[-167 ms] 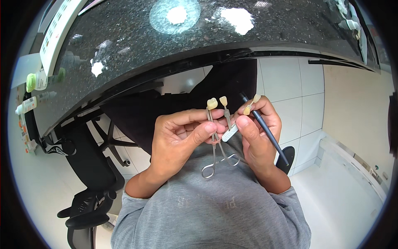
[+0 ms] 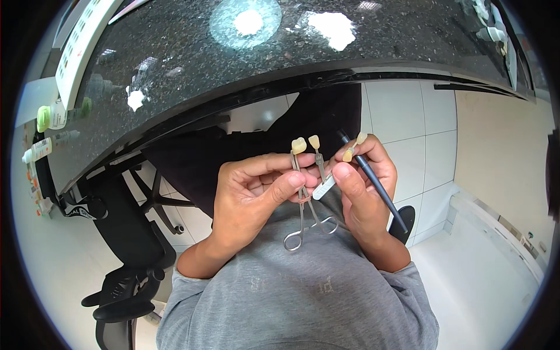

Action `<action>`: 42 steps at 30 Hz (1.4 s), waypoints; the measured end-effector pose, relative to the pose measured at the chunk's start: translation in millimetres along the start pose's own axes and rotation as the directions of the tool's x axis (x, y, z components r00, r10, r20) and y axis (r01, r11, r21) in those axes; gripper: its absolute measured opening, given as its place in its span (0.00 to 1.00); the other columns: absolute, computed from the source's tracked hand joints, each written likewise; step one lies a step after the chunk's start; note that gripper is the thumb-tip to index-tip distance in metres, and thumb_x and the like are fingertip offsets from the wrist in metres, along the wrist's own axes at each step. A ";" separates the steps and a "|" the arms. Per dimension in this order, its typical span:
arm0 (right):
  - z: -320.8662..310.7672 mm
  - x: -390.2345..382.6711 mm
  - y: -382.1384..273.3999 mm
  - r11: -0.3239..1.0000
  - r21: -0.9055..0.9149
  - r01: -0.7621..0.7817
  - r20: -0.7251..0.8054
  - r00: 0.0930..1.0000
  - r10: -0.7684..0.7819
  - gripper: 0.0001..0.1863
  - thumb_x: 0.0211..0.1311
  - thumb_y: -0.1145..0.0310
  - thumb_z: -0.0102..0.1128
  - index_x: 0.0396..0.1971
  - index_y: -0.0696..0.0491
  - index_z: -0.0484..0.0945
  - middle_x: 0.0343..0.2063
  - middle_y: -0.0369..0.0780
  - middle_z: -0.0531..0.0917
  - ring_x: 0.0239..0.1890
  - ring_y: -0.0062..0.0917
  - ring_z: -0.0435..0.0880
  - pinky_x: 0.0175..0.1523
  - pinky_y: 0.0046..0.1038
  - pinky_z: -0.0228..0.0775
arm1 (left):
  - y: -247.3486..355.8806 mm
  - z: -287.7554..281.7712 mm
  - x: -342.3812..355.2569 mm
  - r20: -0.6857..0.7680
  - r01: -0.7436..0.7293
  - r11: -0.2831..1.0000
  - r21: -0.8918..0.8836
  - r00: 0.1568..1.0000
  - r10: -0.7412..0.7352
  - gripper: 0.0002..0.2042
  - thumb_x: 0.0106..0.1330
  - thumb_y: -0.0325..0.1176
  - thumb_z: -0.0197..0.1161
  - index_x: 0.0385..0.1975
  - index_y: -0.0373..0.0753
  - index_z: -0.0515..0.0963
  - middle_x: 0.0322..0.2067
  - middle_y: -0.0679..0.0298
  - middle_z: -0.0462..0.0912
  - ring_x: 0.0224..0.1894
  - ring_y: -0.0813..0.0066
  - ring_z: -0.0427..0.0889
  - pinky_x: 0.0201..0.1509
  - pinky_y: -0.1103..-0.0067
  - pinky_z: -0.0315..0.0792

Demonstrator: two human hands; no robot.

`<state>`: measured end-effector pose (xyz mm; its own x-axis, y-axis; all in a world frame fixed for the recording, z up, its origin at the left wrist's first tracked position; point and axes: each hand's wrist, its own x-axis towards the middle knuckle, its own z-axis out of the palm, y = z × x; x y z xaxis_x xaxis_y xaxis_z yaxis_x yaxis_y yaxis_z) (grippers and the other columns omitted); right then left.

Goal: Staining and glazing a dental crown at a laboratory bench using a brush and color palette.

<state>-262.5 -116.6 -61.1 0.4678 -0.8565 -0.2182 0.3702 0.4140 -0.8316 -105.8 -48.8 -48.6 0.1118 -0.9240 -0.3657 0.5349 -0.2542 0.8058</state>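
Note:
My left hand (image 2: 242, 198) is closed on a steel hemostat (image 2: 301, 224), thumb and fingers pinching its shanks, with the finger rings hanging down over my shirt. Its tip carries a yellowish tooth crown (image 2: 298, 145). Right beside the crown, but apart from it, stands a tooth-shaped shade tab (image 2: 315, 142) on a metal stem with a white lower end (image 2: 324, 188). My right hand (image 2: 364, 201) is closed around that tab's lower part. Two more shade tabs, one yellower (image 2: 348, 155) and one paler (image 2: 361, 138), show at its fingers. A slim dark pen-like rod (image 2: 380, 188) also lies across this hand.
Ahead is a dark speckled countertop (image 2: 186, 64) with white powder heaps (image 2: 333, 30) and a bright light reflection. Small bottles (image 2: 52, 116) stand at its left edge. A black office chair (image 2: 125, 221) is at left; a white low wall (image 2: 496, 227) runs at right.

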 end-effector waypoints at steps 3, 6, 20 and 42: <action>0.6 0.4 -0.8 1.000 -0.023 0.006 0.002 1.000 -0.006 0.10 0.58 0.76 0.61 0.35 0.58 0.68 0.34 0.37 0.77 0.37 0.17 0.81 0.42 0.18 0.73 | 1.6 -0.2 0.0 0.003 0.000 1.000 0.005 1.000 0.000 0.12 0.63 0.24 0.60 0.45 0.27 0.76 0.36 0.52 0.83 0.40 0.70 0.83 0.42 0.79 0.80; 1.5 1.2 -0.9 1.000 -0.028 0.005 0.016 1.000 -0.005 0.10 0.58 0.76 0.61 0.35 0.58 0.68 0.34 0.38 0.76 0.38 0.18 0.81 0.43 0.18 0.73 | 2.3 -2.5 -0.2 0.011 -0.007 1.000 0.018 1.000 0.007 0.12 0.63 0.25 0.60 0.45 0.27 0.75 0.36 0.52 0.83 0.40 0.70 0.83 0.42 0.79 0.80; 5.3 3.4 -4.3 0.999 -0.048 -0.005 0.031 0.999 0.007 0.10 0.57 0.77 0.61 0.35 0.58 0.68 0.34 0.38 0.77 0.38 0.18 0.81 0.40 0.17 0.72 | 1.2 -3.1 -1.0 0.015 -0.032 0.999 -0.007 0.999 0.032 0.13 0.63 0.25 0.59 0.46 0.27 0.75 0.36 0.52 0.82 0.40 0.70 0.83 0.43 0.78 0.80; 10.8 -3.4 -7.8 0.992 -0.118 0.034 -0.006 0.999 -0.034 0.10 0.56 0.78 0.60 0.34 0.59 0.67 0.34 0.39 0.76 0.34 0.19 0.81 0.41 0.19 0.74 | 7.8 -6.1 -5.3 0.010 0.001 1.000 -0.023 1.000 0.000 0.12 0.63 0.26 0.60 0.45 0.28 0.76 0.37 0.52 0.82 0.40 0.69 0.83 0.42 0.79 0.81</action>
<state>-258.3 -113.6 -48.4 0.4501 -0.8720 -0.1924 0.2886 0.3459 -0.8928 -97.1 -44.1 -43.2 0.1036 -0.9266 -0.3616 0.5543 -0.2481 0.7945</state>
